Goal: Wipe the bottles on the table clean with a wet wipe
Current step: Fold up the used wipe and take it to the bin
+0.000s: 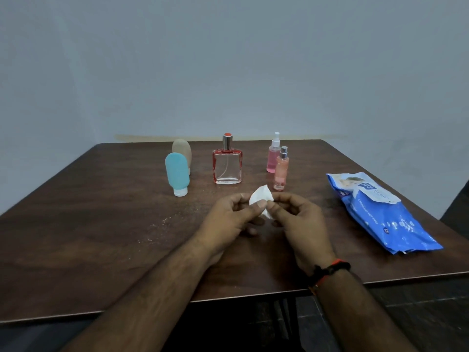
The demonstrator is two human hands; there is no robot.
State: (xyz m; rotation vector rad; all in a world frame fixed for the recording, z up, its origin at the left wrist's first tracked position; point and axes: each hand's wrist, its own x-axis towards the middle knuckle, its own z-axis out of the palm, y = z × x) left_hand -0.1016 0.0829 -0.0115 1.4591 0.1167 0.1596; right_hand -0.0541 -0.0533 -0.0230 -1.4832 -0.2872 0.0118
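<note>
Nearest, at the table's front, both hands raised just above the dark wooden table (88, 250), meeting at a small folded white wet wipe (261, 200). Left hand (236, 219) pinching the wipe's left edge between thumb and forefinger, remaining fingers curled loosely underneath; right hand (299, 219), a black-and-red thread band (330, 269) at its wrist, pinching the right edge the same way. Wipe bunched into a compact wad, apparently being folded or readied rather than applied: no bottle touched or held, so wiping itself seemingly not yet begun. To the right, beside the hands but apart from them, a blue pack of baby wet wipes (385, 217) lying flat, flap end toward the far side. Just beyond the hands, a slim peach spray bottle (281, 171) standing upright, closest of the set; behind it and nearly touching, a pink spray bottle with white nozzle (273, 157). At centre, a square clear-and-red perfume bottle (227, 166) with metallic cap. Further left, a blue squeeze tube (177, 174) standing on its white cap, and a beige squeeze tube (182, 151) behind it. Next move likely calling for one hand to take the wipe alone, freeing the other to lift and steady a bottle, the light upright sprays being easy to tip.
</note>
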